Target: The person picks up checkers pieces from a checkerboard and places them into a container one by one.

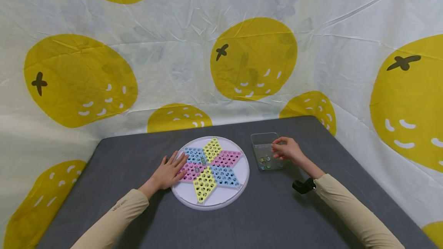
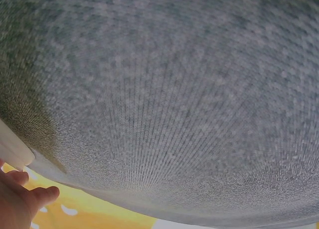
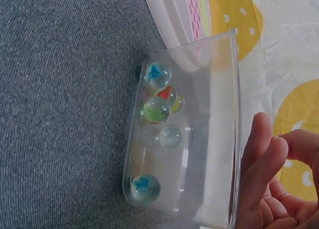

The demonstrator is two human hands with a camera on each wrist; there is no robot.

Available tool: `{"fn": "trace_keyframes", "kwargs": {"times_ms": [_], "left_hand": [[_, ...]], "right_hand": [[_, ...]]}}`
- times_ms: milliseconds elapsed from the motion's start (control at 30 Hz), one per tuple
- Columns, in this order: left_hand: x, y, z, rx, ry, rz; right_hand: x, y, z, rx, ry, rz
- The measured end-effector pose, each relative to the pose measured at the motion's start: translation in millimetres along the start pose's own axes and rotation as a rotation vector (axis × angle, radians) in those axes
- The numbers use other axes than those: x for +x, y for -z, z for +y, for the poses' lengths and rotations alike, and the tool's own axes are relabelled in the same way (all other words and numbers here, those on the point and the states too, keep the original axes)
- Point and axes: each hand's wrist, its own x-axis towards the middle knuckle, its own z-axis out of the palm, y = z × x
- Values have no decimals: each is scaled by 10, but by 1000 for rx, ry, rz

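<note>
My left hand point(image 1: 170, 172) lies with its fingers spread over the left edge of a round white Chinese checkers board point(image 1: 221, 201). The board's star has yellow, pink and blue points full of holes. Glass marbles point(image 1: 203, 160) sit near the star's centre. My right hand point(image 1: 288, 150) is at the right side of a clear plastic box point(image 1: 256, 145), fingers bent and thumb tip close to a fingertip. I cannot tell whether a marble is between them. Inside the box are several glass marbles point(image 3: 156, 110) with blue, green, red and yellow swirls.
Board and box stand side by side on a dark grey table point(image 1: 263, 218). A white cloth point(image 1: 173, 68) printed with yellow fruit hangs behind the table and at its sides. A black strap device point(image 1: 303, 186) is on the right wrist, beside the beige sleeve.
</note>
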Motion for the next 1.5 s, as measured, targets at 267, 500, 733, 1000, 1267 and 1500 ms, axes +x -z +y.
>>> {"fn": "trace_keyframes", "kwargs": {"times_ms": [267, 500, 733, 1000, 1267, 1500], "left_hand": [[-3, 4, 5, 4, 1, 9], [-5, 14, 14, 2, 3, 10], [-8, 23, 14, 3, 8, -3], [-7, 16, 22, 2, 13, -2], [-11, 10, 22, -2, 9, 10], [0, 9, 16, 6, 8, 12]], "right_hand": [[-11, -77, -38, -24, 31, -17], [-44, -177, -136, -15, 34, -36], [-46, -251, -173, -11, 45, -65], [-61, -377, -232, -16, 47, -80], [-28, -532, -255, -24, 61, -96], [-2, -676, -342, -30, 40, -84]]}}
